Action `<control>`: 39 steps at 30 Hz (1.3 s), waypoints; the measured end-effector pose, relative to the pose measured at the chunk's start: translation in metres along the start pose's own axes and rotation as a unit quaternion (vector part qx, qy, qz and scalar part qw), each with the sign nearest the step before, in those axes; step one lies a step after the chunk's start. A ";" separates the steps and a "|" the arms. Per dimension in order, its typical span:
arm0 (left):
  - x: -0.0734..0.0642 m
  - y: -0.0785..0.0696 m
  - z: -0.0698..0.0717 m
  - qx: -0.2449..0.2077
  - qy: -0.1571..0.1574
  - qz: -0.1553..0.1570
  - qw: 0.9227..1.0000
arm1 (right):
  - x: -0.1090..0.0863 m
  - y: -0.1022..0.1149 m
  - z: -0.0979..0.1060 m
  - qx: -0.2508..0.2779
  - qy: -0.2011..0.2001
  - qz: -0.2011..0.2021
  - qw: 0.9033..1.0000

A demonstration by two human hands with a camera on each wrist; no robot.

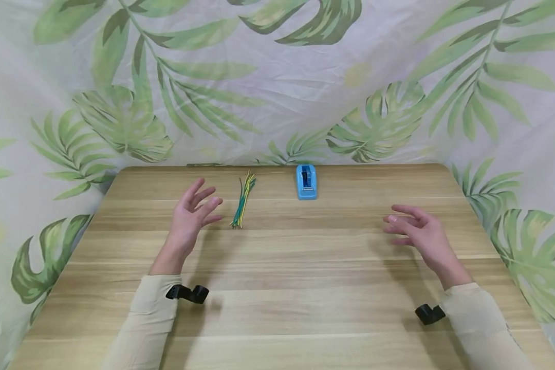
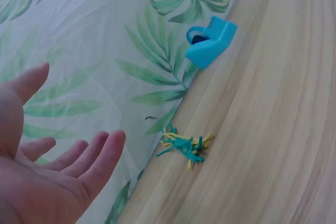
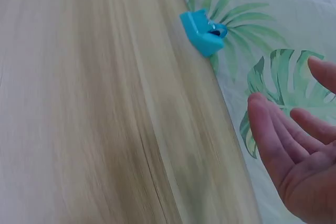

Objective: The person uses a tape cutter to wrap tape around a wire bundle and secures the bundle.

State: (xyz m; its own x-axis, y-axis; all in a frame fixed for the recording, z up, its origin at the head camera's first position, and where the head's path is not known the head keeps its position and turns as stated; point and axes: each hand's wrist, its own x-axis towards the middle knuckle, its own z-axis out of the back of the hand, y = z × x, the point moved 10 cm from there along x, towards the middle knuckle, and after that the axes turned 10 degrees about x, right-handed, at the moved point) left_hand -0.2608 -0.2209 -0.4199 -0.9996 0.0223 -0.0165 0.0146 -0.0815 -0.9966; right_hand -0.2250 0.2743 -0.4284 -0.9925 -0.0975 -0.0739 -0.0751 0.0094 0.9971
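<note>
My left hand [image 1: 190,218] hovers over the left part of the table, fingers spread and holding nothing. Just right of it lies a loose bundle of green and yellow wire pieces [image 1: 243,201], thin and roughly parallel; the left wrist view shows the wires [image 2: 184,146] end-on. At the table's back edge stands a blue tape dispenser [image 1: 307,182], also in view from the left wrist [image 2: 211,43] and the right wrist [image 3: 202,32]. Over the right side my right hand [image 1: 423,234] is held in the air, its fingers loosely bent around nothing, well apart from the dispenser.
The wooden table [image 1: 296,298] has rounded back corners. Behind and beside it hangs a white cloth [image 1: 296,92] printed with green leaves. Each wrist carries a small black camera mount, one on the left [image 1: 187,294] and one on the right [image 1: 429,314].
</note>
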 end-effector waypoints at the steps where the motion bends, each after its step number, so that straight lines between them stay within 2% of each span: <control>1: 0.000 0.002 -0.002 -0.016 0.002 0.006 1.000 | 0.000 -0.002 -0.002 0.026 0.009 -0.009 1.000; 5: 0.002 0.006 -0.008 -0.065 0.016 0.029 0.997 | 0.003 -0.010 -0.008 0.101 0.034 -0.043 0.993; 10: 0.008 0.012 -0.015 -0.083 0.021 0.058 0.995 | 0.005 -0.014 -0.015 0.126 0.044 -0.065 0.989; 15: 0.016 0.015 -0.026 -0.064 0.027 0.070 0.995 | 0.006 -0.014 -0.017 0.127 0.045 -0.071 0.988; 23: 0.032 0.016 -0.051 -0.041 0.043 0.065 0.996 | 0.009 -0.019 -0.022 0.118 0.043 -0.080 0.989; 33: 0.059 0.023 -0.095 -0.034 0.069 0.065 0.995 | 0.021 -0.027 -0.040 0.100 0.051 -0.103 0.988; 39: 0.073 0.018 -0.117 -0.036 0.078 0.053 0.995 | 0.030 -0.026 -0.053 0.087 0.060 -0.103 0.989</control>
State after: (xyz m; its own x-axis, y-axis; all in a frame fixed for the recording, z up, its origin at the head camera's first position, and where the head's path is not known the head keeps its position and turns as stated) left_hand -0.3303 -0.1042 -0.4485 -0.9766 0.1726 -0.1285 0.1267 -0.0212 -0.9917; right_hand -0.2479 0.2188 -0.4559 -0.9365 -0.2333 -0.2616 -0.3000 0.1473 0.9425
